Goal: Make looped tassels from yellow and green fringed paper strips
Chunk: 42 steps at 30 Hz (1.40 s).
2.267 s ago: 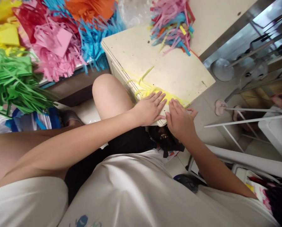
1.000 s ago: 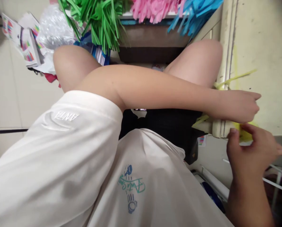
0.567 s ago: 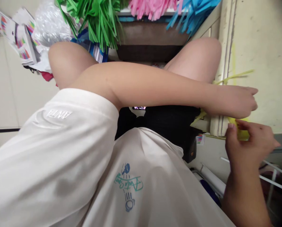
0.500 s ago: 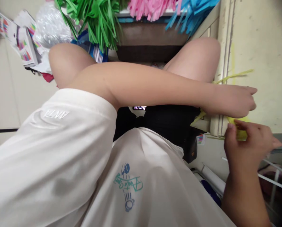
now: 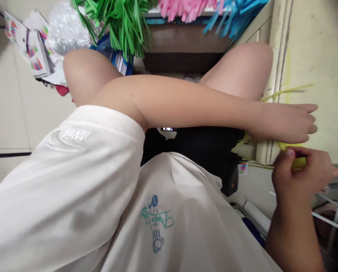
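My left hand (image 5: 287, 122) lies flat, fingers together, on yellow paper strips (image 5: 287, 90) at the near edge of a cream board (image 5: 316, 56) on the right. Just below it my right hand (image 5: 301, 173) pinches the yellow paper (image 5: 300, 163) at the board's corner between thumb and fingers. Most of the yellow paper is hidden under both hands. My white shirt and bare knees fill the middle of the view.
Fringed green paper (image 5: 120, 22), pink paper (image 5: 185, 7) and blue paper (image 5: 233, 15) hang from a ledge at the top. Printed booklets (image 5: 30, 45) and a plastic bag (image 5: 67, 34) lie on the tiled floor at top left. White metal rods (image 5: 327, 219) stand at lower right.
The view has swung from the board top down to my lap. My right hand moved from flat on the paper to pinching its edge; my left hand stays pressed on the strips.
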Each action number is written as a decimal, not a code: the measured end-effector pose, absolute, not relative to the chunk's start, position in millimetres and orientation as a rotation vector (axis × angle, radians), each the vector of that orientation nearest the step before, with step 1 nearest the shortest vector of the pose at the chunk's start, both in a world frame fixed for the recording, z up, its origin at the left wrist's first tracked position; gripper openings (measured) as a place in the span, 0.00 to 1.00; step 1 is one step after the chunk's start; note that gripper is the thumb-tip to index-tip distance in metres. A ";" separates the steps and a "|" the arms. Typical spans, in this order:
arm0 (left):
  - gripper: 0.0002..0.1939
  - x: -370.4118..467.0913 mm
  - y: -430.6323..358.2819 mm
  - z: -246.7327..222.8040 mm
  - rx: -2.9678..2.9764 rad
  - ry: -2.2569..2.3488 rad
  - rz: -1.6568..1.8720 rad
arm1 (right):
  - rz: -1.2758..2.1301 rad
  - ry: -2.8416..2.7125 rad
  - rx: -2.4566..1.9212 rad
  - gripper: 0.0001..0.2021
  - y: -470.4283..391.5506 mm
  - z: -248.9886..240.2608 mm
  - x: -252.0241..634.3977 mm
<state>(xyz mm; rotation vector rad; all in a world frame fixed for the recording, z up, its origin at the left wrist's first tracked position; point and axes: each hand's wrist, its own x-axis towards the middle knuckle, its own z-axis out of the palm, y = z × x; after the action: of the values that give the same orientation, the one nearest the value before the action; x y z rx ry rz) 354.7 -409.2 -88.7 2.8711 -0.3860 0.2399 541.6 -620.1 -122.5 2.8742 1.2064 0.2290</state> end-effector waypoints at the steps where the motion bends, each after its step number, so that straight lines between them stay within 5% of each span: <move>1: 0.21 352.4 -409.7 -86.4 2.873 -0.375 0.222 | 0.219 1.260 2.861 0.21 -620.8 -121.5 541.0; 11: 0.18 365.6 -415.4 -100.7 2.833 -0.316 0.409 | 0.210 1.435 2.842 0.21 -629.6 -116.6 543.4; 21: 0.24 339.9 -414.3 -52.5 2.875 -0.204 0.009 | 0.169 1.068 2.929 0.17 -599.2 -111.4 537.4; 34: 0.33 352.1 -408.3 -58.3 3.132 -0.290 -0.004 | 0.111 1.028 2.877 0.20 -590.8 -105.6 544.6; 38: 0.43 366.0 -409.0 -63.9 3.306 -0.368 -0.017 | 0.038 1.169 2.913 0.17 -591.7 -96.3 537.8; 42: 0.41 374.7 -403.1 -78.5 3.334 -0.567 0.138 | 0.009 1.016 2.957 0.17 -584.4 -93.3 530.2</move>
<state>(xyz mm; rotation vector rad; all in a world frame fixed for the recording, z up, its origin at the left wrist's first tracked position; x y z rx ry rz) 374.7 -403.1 -78.5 3.3336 -0.5665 0.1376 530.2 -584.4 -93.3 2.9575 1.0159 0.0089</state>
